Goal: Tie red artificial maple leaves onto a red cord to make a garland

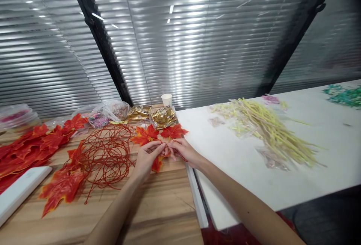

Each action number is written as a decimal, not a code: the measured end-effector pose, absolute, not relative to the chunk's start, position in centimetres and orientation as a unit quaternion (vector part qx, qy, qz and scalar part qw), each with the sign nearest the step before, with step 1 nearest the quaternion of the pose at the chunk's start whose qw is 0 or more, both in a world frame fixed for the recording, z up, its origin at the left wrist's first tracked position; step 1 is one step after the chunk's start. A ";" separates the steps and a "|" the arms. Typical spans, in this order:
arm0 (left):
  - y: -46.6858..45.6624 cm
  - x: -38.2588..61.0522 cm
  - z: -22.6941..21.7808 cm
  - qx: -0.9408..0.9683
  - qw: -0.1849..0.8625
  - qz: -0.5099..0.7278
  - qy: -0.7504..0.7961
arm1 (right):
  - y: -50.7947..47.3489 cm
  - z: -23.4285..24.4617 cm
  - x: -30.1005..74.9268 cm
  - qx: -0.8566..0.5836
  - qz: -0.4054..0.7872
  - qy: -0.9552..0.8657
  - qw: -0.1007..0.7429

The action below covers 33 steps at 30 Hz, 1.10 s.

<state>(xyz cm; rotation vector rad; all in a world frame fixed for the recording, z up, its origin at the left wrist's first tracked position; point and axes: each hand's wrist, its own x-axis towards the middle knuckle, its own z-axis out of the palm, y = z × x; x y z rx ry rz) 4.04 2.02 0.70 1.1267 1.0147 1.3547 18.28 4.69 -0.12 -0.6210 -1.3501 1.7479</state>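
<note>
My left hand and my right hand meet above the wooden table, fingers pinched close together. Between them runs a thin red cord, with a short end showing below my right palm. Just behind the fingertips are red-orange artificial maple leaves, and another leaf pokes out beneath the hands. Left of my left hand spreads a loose tangle of red cord. Whether the fingertips also grip a leaf stem is hidden.
A pile of maple leaves and a white box-like object lie left. Gold packets and a paper cup stand behind. Yellow stems rest on the white table, with green pieces farther right.
</note>
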 end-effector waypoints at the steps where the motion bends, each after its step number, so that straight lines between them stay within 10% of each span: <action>1: 2.0 4.1 0.7 0.474 0.524 0.566 0.424 | 4.6 -0.1 18.3 -0.248 0.696 -0.533 0.413; 33: 1.2 4.8 1.1 0.441 0.566 0.557 0.419 | 5.1 -1.2 18.0 -0.246 0.739 -0.441 0.446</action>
